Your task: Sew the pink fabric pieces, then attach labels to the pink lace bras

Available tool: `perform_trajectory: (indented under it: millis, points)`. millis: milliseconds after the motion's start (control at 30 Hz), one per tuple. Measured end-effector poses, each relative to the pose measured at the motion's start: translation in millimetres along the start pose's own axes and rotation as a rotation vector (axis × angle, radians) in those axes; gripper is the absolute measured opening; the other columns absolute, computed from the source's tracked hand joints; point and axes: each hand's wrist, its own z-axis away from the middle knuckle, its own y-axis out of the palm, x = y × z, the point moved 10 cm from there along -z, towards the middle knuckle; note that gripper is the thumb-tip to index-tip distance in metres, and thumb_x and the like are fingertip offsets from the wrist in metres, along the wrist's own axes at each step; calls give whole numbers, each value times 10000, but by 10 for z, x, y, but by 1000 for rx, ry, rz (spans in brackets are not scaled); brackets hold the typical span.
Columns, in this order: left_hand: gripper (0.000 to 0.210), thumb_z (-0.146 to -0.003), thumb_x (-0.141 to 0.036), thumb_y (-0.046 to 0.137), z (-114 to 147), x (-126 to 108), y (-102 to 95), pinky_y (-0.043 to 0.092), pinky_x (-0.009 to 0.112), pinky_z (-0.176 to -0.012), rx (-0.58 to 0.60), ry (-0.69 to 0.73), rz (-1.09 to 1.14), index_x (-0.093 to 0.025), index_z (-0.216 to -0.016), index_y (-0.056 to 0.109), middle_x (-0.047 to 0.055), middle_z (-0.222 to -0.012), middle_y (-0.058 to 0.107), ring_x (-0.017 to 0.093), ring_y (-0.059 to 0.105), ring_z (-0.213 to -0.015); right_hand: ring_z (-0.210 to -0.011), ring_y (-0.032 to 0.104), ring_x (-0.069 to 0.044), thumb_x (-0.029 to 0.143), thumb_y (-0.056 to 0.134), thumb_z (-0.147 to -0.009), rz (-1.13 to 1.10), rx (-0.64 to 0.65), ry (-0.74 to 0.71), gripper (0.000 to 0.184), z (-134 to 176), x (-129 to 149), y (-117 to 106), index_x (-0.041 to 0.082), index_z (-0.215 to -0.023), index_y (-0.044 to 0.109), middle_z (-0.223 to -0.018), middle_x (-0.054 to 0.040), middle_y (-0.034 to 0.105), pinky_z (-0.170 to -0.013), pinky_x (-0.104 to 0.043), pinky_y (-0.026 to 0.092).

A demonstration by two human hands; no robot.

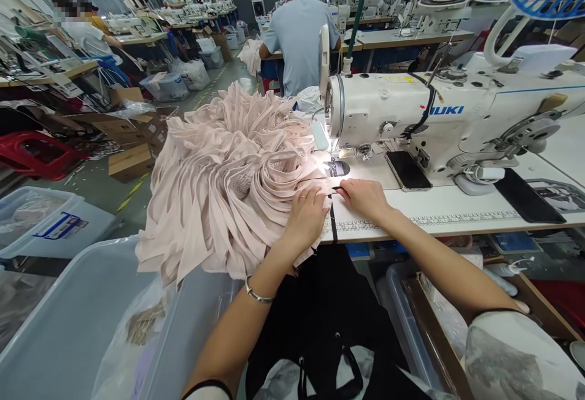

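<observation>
A large heap of pale pink fabric pieces (pixel 219 168) lies in ruffled layers to the left of the white sewing machine (pixel 388 110). My left hand (pixel 307 217) rests on the near right edge of the heap, its fingers bent over the pink fabric and gripping it. Just beside it, my right hand (pixel 364 197) is closed in a pinch on a thin black piece at the fabric's edge, too small to tell its kind. A black strip (pixel 333 223) hangs over the table's front edge below the hands. The lit needle area (pixel 336 159) is just beyond them.
A phone (pixel 408 170) lies under the machine arm. A printed ruler (pixel 466 218) runs along the table edge. A large plastic bin (pixel 82 290) stands at lower left, and a cardboard box (pixel 543 293) sits below right. A co-worker (pixel 299 34) sits ahead, back turned.
</observation>
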Motion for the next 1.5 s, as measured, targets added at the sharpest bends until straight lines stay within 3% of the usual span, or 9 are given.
perform_trajectory:
  millis: [167,400,533,700,833,1033,1267,1400,1500]
  points:
    - [234,-952,-229,548,-99,75,200,368,455,-1058,130,-27,-42,-125,-1159,584,140,-1237,625,280,552,-1162,-752,580,-195,320,428,-1008,7,-19,-11,245,-217,-47,-59,151,-1012,605,-886,-97,674,-573,-289,197]
    - [159,-967,-222,499,-156,64,176,387,451,-1028,161,-14,-38,-133,-1030,615,129,-1128,628,280,543,-1126,-757,560,-199,318,361,-1027,-19,13,-53,316,-386,48,27,152,-989,627,-903,-110,674,-579,-294,188]
    - [227,-982,-167,429,-451,104,217,389,420,-1060,150,-73,-1,-118,-1138,585,170,-1328,537,277,472,-1264,-747,573,-207,349,339,-1033,-26,-7,41,328,-370,-64,64,157,-1027,605,-917,-113,676,-577,-297,191]
    - [364,-919,-275,619,-580,478,233,423,429,-1037,168,-289,8,-88,-1217,524,198,-1313,527,327,481,-1264,-735,586,-210,379,379,-1025,-45,-2,104,288,-296,-179,36,164,-1057,568,-890,-96,685,-582,-298,213]
    - [129,-925,-231,571,-180,666,112,475,402,-947,201,-185,51,-141,-1018,575,134,-1116,607,283,570,-1108,-718,597,-192,375,421,-1014,-102,32,44,242,-160,-86,-41,187,-972,568,-879,-64,690,-568,-286,210]
    - [100,-920,-176,473,894,733,-278,468,322,-791,367,-43,217,-196,-884,564,57,-914,643,224,607,-911,-740,629,-192,372,449,-1001,-226,-55,-128,229,281,397,-82,188,-1005,585,-898,-55,708,-564,-282,226]
    - [155,-895,-336,573,1690,999,-689,390,290,-691,491,-195,114,-205,-826,527,13,-760,604,200,561,-709,-639,587,-165,383,490,-971,-492,-285,-446,240,859,1063,-64,170,-947,597,-738,-40,667,-586,-271,291]
    - [294,-994,-333,421,1928,1166,-774,392,319,-762,451,-255,49,-198,-838,630,32,-756,663,201,602,-726,-665,581,-153,169,440,-904,-713,-135,-552,163,1022,1421,156,178,-946,596,-763,-35,670,-633,-263,350]
    - [369,-1016,-372,421,2075,1057,-769,384,340,-813,412,-256,63,-185,-824,674,54,-848,688,208,624,-820,-640,535,-141,255,466,-919,-965,90,-477,143,1039,1668,471,192,-898,592,-733,-12,624,-643,-263,373]
